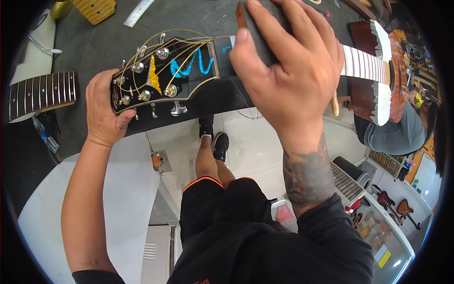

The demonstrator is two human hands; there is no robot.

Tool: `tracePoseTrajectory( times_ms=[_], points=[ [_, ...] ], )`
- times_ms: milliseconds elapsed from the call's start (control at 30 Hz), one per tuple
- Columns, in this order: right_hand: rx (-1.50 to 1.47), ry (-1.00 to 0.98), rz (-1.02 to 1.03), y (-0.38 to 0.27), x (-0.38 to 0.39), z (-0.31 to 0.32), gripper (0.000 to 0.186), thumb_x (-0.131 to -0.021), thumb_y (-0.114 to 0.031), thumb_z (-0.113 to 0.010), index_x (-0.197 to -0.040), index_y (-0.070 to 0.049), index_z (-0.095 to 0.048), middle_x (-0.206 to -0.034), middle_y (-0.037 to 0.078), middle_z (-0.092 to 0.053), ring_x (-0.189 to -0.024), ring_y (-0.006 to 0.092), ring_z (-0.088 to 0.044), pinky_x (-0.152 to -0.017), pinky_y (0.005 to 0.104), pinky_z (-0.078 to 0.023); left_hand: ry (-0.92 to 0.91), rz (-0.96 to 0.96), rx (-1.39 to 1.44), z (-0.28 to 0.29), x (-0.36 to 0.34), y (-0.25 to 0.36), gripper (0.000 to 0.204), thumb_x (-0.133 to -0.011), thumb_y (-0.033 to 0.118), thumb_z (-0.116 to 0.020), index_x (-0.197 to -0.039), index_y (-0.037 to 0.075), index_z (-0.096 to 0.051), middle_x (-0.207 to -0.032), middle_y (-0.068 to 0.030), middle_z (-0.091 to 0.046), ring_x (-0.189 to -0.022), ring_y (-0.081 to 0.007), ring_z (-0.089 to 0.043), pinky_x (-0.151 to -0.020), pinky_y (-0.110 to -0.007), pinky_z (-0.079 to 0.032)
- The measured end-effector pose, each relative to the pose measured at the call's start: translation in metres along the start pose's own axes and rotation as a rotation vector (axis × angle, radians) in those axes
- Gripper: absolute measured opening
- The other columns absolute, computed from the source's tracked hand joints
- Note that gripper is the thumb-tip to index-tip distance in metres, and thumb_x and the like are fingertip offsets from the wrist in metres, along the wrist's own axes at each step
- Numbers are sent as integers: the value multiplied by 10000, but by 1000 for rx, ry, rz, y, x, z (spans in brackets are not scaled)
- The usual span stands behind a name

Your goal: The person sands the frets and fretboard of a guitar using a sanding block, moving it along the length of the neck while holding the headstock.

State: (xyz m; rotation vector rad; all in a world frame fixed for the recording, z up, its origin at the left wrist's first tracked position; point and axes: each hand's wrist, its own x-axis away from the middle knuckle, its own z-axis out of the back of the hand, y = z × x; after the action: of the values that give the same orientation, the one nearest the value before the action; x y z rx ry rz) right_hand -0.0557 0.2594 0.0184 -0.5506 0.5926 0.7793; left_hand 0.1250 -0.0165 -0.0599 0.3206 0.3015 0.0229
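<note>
A guitar headstock point(189, 66), black with light binding, gold and blue inlays and metal tuners, lies across the bench edge. My left hand point(101, 102) is closed round its left end, thumb at the lower edge. Loose, curled strings point(184, 34) hang over the headstock. My right hand point(298, 66) rests above the neck, its fingers over a dark flat block point(265, 35) with a reddish-brown edge; the hand hides much of it. Right of this hand the fretboard point(364, 64) shows white between its frets and runs to the reddish-brown guitar body point(362, 38), partly covered in white.
Another dark fretboard neck point(42, 92) lies at the left. A metal ruler point(138, 13) and a yellow slotted piece point(94, 8) are on the dark bench point(198, 16). A person in grey point(395, 128) is at the right. Guitars point(404, 208) stand at lower right.
</note>
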Motion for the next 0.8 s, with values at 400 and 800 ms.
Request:
tracePoseTrajectory(
  times_ms=[400, 800],
  points=[
    [-65, -376, -53, -31, 85, 90, 402, -773, -215, -714, -1152, -80, -722, -1263, 230, -661, -1233, 433, -578, -1026, 499, -447, 12, -21, -7, -1, 1, 0, 951, -863, 820, -435, -1350, 5, -500, -1266, -162, -592, -1191, -374, -535, -1044, -453, -387],
    [-91, -29, 42, -1, 65, 73, 566, -737, -221, -812, -1219, 2, -616, -1276, 189, -472, -1275, 410, -515, -1070, 555, -456, 36, -43, -9, -3, 1, 1, 921, -900, 791, -425, -1349, -11, -491, -1270, -177, -582, -1180, -376, -532, -1034, -449, -391]
  ],
)
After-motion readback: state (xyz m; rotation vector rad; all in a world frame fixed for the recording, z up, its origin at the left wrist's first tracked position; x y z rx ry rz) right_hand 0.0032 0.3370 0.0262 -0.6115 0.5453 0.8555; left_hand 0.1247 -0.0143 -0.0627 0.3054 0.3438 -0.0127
